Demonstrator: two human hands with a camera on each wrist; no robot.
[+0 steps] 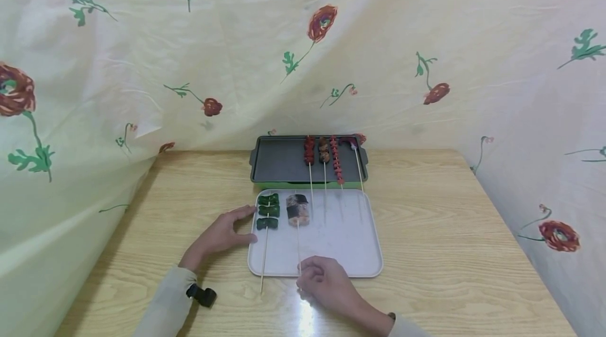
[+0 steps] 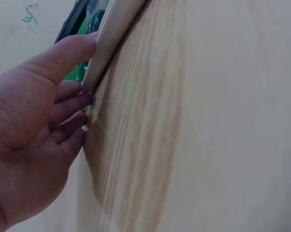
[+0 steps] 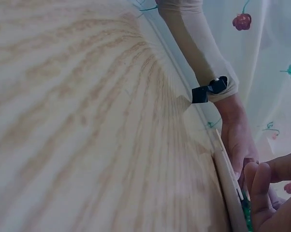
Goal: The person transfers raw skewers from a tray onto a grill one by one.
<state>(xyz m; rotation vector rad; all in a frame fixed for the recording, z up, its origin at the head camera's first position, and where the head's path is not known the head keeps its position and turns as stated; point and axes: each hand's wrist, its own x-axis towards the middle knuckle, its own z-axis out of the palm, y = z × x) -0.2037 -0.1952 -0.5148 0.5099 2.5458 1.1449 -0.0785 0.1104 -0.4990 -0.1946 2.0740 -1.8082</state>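
Observation:
A white tray lies on the wooden table. At its left rim rests my left hand, thumb and fingers spread apart; the left wrist view shows this hand touching the rim. Beside it on the tray lies a green pepper skewer, its stick reaching past the front rim. My right hand, at the tray's front edge, pinches the lower stick of a skewer with a wide pinkish and black piece. In the right wrist view, part of my right hand shows at the lower right.
Behind the tray stands a dark grill plate on a green base. Several skewers lie on its right side, including a dark red one, a brown one and a thin red one. A flowered cloth hangs behind the table.

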